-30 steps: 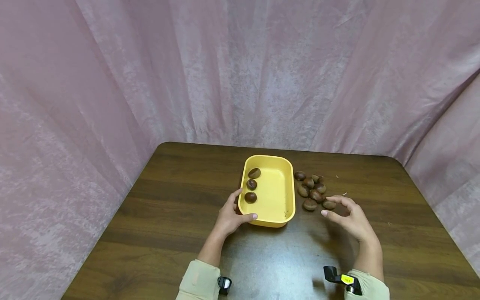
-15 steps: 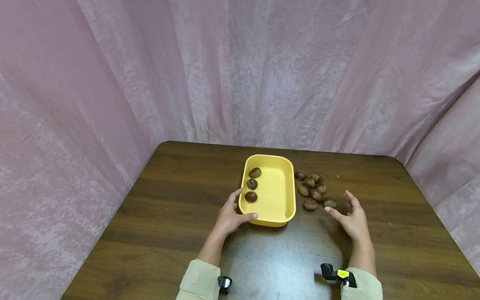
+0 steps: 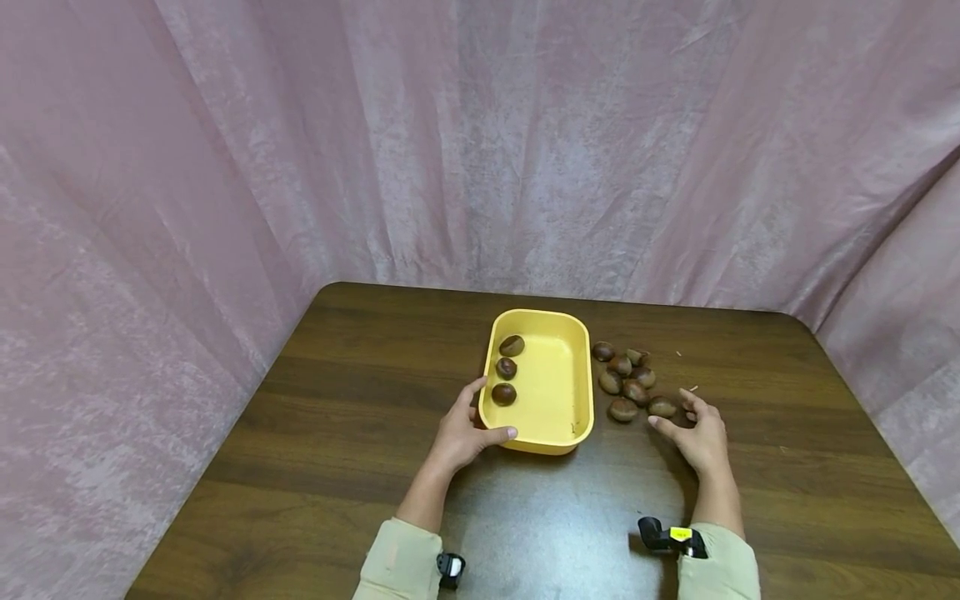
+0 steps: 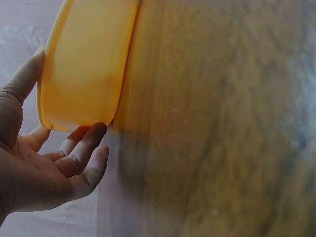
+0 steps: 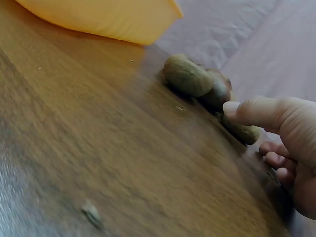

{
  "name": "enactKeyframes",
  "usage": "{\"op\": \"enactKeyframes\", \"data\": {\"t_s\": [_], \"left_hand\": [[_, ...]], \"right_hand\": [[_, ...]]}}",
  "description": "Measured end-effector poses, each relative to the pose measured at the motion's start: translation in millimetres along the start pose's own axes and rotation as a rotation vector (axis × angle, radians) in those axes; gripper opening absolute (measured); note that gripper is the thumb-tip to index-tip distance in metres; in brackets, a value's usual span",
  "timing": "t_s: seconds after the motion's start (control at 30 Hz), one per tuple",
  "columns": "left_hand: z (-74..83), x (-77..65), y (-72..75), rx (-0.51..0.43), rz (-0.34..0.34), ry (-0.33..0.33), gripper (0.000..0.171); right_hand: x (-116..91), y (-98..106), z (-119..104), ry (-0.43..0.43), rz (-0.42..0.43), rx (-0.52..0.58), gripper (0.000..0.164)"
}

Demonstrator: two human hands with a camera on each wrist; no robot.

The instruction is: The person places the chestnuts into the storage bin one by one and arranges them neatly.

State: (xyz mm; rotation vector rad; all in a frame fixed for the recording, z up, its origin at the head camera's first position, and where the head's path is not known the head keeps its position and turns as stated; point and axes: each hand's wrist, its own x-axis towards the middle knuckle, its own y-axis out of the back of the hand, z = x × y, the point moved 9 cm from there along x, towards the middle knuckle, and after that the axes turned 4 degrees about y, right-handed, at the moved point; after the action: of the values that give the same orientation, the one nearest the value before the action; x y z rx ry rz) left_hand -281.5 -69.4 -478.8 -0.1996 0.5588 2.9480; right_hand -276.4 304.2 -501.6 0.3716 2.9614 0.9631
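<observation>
My left hand holds the near-left corner of a yellow plastic tray, thumb at the near rim and fingers along the left side. Inside the tray, three brown chestnuts stand in a row by the left wall; the nearest chestnut is close to my fingers. In the left wrist view, fingertips touch the tray. My right hand is spread around a chestnut at the near right of a loose pile. In the right wrist view the thumb reaches that chestnut; the index fingertip is hidden there.
Several more chestnuts lie bunched on the wooden table, right of the tray. Small pale scraps lie beyond the right hand. A pink curtain hangs behind the table's far edge.
My right hand has drawn back a little, and its fingers spread wide, then came closer around the near-right chestnut. The left hand and the tray stay about where they were.
</observation>
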Motion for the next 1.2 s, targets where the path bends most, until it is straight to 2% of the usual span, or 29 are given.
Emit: {"op": "enactKeyframes", "data": {"t_s": [0.23,0.4,0.53,0.77,0.87,0.97,1.03,1.2], "left_hand": [[0.9,0.2,0.6,0.001,0.003,-0.001,0.093],[1.8,0.4,0.9,0.002,0.002,0.001,0.093],[2.0,0.5,0.5,0.004,0.002,0.000,0.093],[1.1,-0.1,-3.0,0.003,-0.006,-0.003,0.092],[-0.2,-0.8,-4.3,0.003,-0.009,-0.005,0.092],[-0.8,-1.3,-4.5,0.002,-0.009,-0.005,0.092],[-0.4,-1.3,-4.0,-0.001,-0.008,-0.006,0.092],[0.5,0.6,-0.5,0.002,-0.004,-0.006,0.092]], "right_hand": [[5,-1,-3,0.030,0.056,-0.091,0.065],[5,-1,-5,0.018,0.087,-0.130,0.057],[4,0,-3,0.004,0.101,-0.140,0.050],[-5,9,-15,0.076,0.128,-0.099,0.044],[-9,11,-21,0.064,0.103,-0.059,0.048],[-9,9,-27,0.053,0.048,0.027,0.051],[-7,6,-31,0.054,-0.005,0.089,0.052],[3,-6,-51,0.099,-0.165,0.163,0.053]]}}
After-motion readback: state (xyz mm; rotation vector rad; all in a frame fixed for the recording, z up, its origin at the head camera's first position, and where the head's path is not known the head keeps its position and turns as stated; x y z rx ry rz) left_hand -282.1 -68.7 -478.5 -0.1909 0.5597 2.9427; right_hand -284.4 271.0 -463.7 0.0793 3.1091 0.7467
